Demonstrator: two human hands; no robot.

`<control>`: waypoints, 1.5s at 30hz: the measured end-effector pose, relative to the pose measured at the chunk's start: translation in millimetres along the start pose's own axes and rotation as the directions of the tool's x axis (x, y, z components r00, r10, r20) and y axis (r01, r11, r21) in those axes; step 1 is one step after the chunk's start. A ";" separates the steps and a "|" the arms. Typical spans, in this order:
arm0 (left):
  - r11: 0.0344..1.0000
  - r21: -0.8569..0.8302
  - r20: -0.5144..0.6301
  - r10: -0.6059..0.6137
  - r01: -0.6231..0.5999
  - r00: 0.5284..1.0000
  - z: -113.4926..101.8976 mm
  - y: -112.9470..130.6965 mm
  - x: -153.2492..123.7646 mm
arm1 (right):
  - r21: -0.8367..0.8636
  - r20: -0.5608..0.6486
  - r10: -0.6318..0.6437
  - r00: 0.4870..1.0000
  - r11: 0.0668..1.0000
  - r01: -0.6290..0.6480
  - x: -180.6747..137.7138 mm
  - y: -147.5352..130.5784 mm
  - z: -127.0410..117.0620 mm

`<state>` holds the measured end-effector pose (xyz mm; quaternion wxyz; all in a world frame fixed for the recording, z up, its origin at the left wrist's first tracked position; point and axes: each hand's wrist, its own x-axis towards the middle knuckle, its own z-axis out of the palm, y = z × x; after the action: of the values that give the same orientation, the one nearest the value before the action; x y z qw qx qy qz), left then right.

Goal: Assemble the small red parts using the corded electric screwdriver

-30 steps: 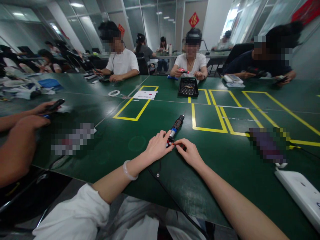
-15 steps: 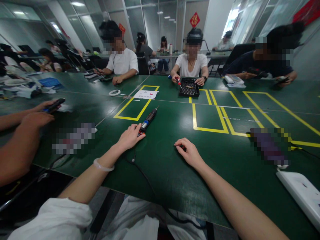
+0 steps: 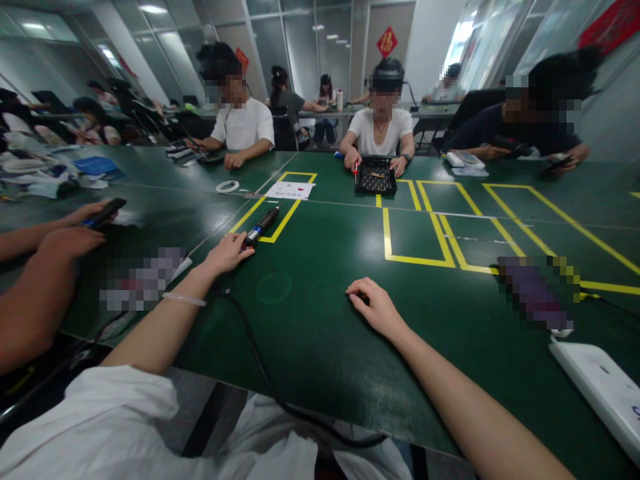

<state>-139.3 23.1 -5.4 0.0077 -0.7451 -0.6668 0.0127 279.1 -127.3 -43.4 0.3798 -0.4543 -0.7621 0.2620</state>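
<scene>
My left hand (image 3: 227, 253) is closed round the rear end of a black electric screwdriver (image 3: 263, 225) with a blue and silver band. The tool lies low over the green table, pointing away and to the right, its front part inside a yellow taped outline. Its black cord (image 3: 250, 340) runs back across the table edge towards my lap. My right hand (image 3: 373, 303) rests on the table, fingers loosely bent with a gap to the thumb and nothing visible in them.
A printed white sheet (image 3: 290, 191) and a white ring (image 3: 227, 187) lie farther off. Across the table a person handles a black tray (image 3: 376, 177) and a red screwdriver (image 3: 356, 171). A white power strip (image 3: 595, 393) is at right. Another person's arms (image 3: 50, 267) reach in from the left.
My left hand has moved left with the electric screwdriver, drawing its cord along. My right hand stays in place. The person opposite has shifted the red screwdriver.
</scene>
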 end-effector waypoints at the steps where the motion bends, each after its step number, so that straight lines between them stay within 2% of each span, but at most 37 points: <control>1: 1.000 0.011 -0.009 -0.004 0.004 1.000 -1.2 -0.5 -0.3 | -0.001 0.001 0.001 1.000 1.000 -0.001 0.1 -0.2 0.0; 6: 0.991 0.137 -0.186 0.014 0.011 0.982 -5.7 16.9 -16.5 | -0.005 0.006 0.003 1.000 1.000 -0.003 0.5 -1.1 -0.3; 12: 0.980 0.172 -0.254 -0.049 0.095 0.966 -16.4 45.1 -31.3 | -0.005 0.011 0.001 1.000 1.000 -0.001 1.0 -1.6 0.0; 16: 0.992 0.029 -0.305 -0.112 0.127 0.946 -28.1 72.1 -33.7 | -0.003 0.013 0.010 1.000 1.000 -0.010 1.3 -1.5 1.6; 18: 0.988 -0.148 -0.275 -0.082 0.042 0.958 -30.9 95.4 -36.8 | 0.000 0.014 0.009 1.000 1.000 -0.009 1.3 -1.8 2.0; 20: 0.910 -0.396 -0.207 0.039 -0.120 0.978 -30.5 124.4 -41.6 | 0.013 0.010 0.008 1.000 1.000 -0.008 1.2 -2.3 1.5; 22: 0.716 -0.654 -0.125 0.214 -0.243 0.969 -28.0 155.9 -48.2 | 0.057 0.005 0.024 1.000 0.998 -0.024 1.1 -2.6 0.1; 25: 0.409 -0.889 -0.004 0.447 -0.208 0.895 -24.6 198.2 -60.6 | 0.213 0.020 0.095 0.995 0.972 -0.097 1.5 -2.1 -2.3; 28: 0.258 -0.957 0.059 0.617 -0.131 0.785 -23.7 224.9 -73.2 | 0.441 0.079 0.159 0.984 0.880 -0.178 2.5 -2.0 -3.7; 30: 0.215 -0.970 0.067 0.679 -0.111 0.731 -22.7 233.3 -79.0 | 0.564 0.130 0.169 0.977 0.798 -0.213 3.2 -3.4 -3.6; 31: 0.203 -0.973 0.064 0.693 -0.110 0.718 -21.5 235.3 -80.7 | 0.610 0.155 0.167 0.974 0.759 -0.227 3.4 -4.6 -3.4; 33: 0.194 -0.975 0.054 0.691 -0.112 0.721 -17.6 236.6 -81.9 | 0.670 0.193 0.156 0.969 0.700 -0.246 3.7 -7.4 -2.7; 35: 0.196 -0.976 0.064 0.661 -0.090 0.748 -12.0 236.1 -81.0 | 0.696 0.196 0.153 0.969 0.674 -0.248 3.8 -9.4 -1.9; 40: 0.128 -0.990 0.114 0.560 0.050 0.820 0.1 233.8 -77.7 | 0.682 0.106 0.174 0.979 0.703 -0.199 3.1 -6.4 1.5; 45: 0.103 -0.991 0.125 0.556 0.081 0.822 1.4 232.8 -80.0 | 0.612 0.056 0.157 0.986 0.774 -0.158 2.6 1.0 4.5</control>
<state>83.2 -82.1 -12.7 -0.6432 -0.6371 -0.3513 -0.2388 275.2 -124.8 -45.9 0.4828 -0.3680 -0.5949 0.5268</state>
